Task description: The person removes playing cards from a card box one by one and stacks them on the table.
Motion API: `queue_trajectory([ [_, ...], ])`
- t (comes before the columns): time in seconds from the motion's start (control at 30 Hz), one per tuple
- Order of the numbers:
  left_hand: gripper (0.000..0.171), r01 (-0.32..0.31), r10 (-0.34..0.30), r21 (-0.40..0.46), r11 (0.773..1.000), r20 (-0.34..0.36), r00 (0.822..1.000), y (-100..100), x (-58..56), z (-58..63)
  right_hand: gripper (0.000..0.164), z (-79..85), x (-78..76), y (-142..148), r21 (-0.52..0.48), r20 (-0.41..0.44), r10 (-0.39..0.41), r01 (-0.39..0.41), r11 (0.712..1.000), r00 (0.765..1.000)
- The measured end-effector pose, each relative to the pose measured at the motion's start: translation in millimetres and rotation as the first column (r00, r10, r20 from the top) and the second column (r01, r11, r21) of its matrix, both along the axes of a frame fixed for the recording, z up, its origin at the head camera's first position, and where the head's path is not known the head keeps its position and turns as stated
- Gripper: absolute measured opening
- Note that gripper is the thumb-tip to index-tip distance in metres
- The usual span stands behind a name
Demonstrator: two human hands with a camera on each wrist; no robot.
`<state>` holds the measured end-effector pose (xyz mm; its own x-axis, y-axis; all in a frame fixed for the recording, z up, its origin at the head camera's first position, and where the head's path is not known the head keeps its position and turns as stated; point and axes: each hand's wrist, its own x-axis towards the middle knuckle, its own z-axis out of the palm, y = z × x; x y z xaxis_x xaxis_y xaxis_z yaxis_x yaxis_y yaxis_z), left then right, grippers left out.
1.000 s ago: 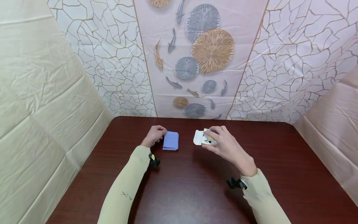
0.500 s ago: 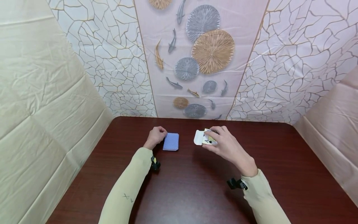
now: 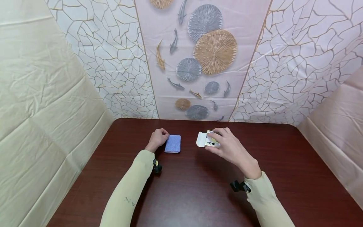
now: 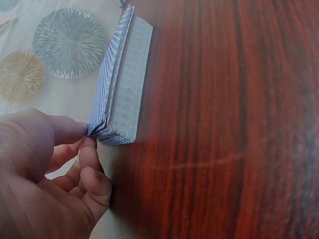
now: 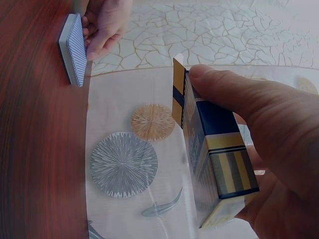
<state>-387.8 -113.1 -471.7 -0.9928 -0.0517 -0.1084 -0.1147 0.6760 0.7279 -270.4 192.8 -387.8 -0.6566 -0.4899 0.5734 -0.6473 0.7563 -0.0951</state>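
A deck of blue-backed playing cards lies face down on the table, left of centre. My left hand is at its far left corner, where thumb and index finger pinch the edge of the top card or cards. The deck's white side shows in the left wrist view. My right hand grips a playing-card box, dark blue and gold on its side. The white flap stands open towards the deck. An ace shows on the box's upper face, partly covered by my fingers.
The dark red wooden table runs back to a patterned cloth. Pale cloth walls close in the left and right sides. Each wrist carries a small black camera.
A top card that stood askew and raised on the deck now lies nearly even with it. The left hand has moved down slightly; the right hand and box stay still.
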Motion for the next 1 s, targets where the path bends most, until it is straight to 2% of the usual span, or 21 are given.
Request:
queue_trajectory([
  [0.43,0.017,0.012,-0.012,-0.034,0.999,-0.011,1.0,-0.2,1.5,-0.6,0.046,1.8,1.8,0.5,0.012,0.022,-0.012,0.012,1.0,1.0],
  [0.73,0.019,0.022,-0.022,-0.019,1.0,-0.002,1.0,-4.6,0.5,-1.3,0.044,2.9,3.2,1.4,0.019,0.058,-0.025,0.024,1.0,0.998],
  [1.0,0.018,-0.004,0.003,-0.025,1.0,-0.054,0.999,-4.4,2.5,8.2,0.044,4.1,2.7,2.5,0.015,0.049,-0.018,0.018,1.0,0.999],
])
